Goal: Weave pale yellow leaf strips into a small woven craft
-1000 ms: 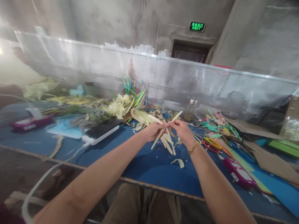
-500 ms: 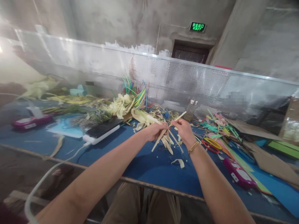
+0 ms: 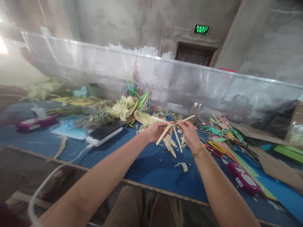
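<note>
Nearest, 2 trouser legs (image 3: pixel 165 208) show below the front edge of a blue table (image 3: pixel 151 176). Both bare forearms rise from the lower corners and slant inward over that edge, elbows wide, so that the hands come close together above the tabletop. A white cable (image 3: pixel 54 175) curves past on the left. On the table, 1 curled scrap (image 3: pixel 183 166) lies nearer than the hands.

The left hand (image 3: pixel 157 131) is nearly closed, its fingers curled and their tips pinching the crossing point of several pale strips (image 3: pixel 163 135). The right hand (image 3: pixel 190 134) (a gold-coloured bracelet (image 3: pixel 198 150) sits at its wrist) has its thumb and forefinger pressed together on a strip beside that crossing, its other fingers bent in. The strips are held up between the hands, some ends hanging toward the table, another pointing up to the right.

Loose husks (image 3: pixel 125 107) are heaped behind and to the left, and a metal-capped bottle (image 3: pixel 195 109) stands beyond the right hand. Farther back runs a perforated metal screen (image 3: pixel 189 75). Above a dark doorway (image 3: pixel 194 56), a green-lit sign (image 3: pixel 201 29) reads "EXIT" beneath 4 Chinese characters.
</note>
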{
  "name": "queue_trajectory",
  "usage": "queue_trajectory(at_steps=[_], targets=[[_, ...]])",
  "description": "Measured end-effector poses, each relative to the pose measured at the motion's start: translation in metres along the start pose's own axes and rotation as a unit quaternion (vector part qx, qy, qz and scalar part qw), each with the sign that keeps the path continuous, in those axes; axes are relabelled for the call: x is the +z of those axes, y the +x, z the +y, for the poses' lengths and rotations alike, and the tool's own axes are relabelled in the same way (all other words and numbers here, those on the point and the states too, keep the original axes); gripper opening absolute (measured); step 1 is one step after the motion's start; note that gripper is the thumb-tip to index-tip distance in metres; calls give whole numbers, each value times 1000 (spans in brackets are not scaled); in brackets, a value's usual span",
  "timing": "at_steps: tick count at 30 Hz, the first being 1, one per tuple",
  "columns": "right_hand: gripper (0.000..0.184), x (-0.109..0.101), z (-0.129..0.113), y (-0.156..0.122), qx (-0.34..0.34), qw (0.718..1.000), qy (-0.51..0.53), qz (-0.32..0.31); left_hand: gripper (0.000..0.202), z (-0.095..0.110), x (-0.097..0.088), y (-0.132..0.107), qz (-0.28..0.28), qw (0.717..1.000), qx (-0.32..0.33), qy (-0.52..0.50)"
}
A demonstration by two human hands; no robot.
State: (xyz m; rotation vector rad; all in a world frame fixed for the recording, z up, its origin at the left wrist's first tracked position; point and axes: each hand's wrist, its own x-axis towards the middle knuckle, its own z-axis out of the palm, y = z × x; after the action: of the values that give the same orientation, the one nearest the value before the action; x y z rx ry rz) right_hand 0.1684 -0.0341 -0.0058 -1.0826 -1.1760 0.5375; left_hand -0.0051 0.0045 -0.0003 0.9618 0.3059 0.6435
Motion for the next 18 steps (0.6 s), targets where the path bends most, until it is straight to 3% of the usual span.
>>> queue_trajectory(at_steps=[5, 10, 13, 16, 18], targets=[[31, 5, -4, -1, -30, 996, 61, 62, 34, -1, 6, -3, -31, 999, 44, 1], [28, 8, -15, -7, -77, 995, 12, 60, 25, -13, 4, 5, 48, 990, 119, 51], [23, 1, -25, -8, -96, 995, -8, -25, 20, -13, -3, 10, 67, 985, 150, 55], [20, -10, -32, -5, -107, 976, -65, -176, 16, -8, -6, 9, 73, 987, 141, 38], [23, -14, -32, -3, -85, 979, -70, -170, 13, -7, -4, 7, 67, 990, 118, 31]])
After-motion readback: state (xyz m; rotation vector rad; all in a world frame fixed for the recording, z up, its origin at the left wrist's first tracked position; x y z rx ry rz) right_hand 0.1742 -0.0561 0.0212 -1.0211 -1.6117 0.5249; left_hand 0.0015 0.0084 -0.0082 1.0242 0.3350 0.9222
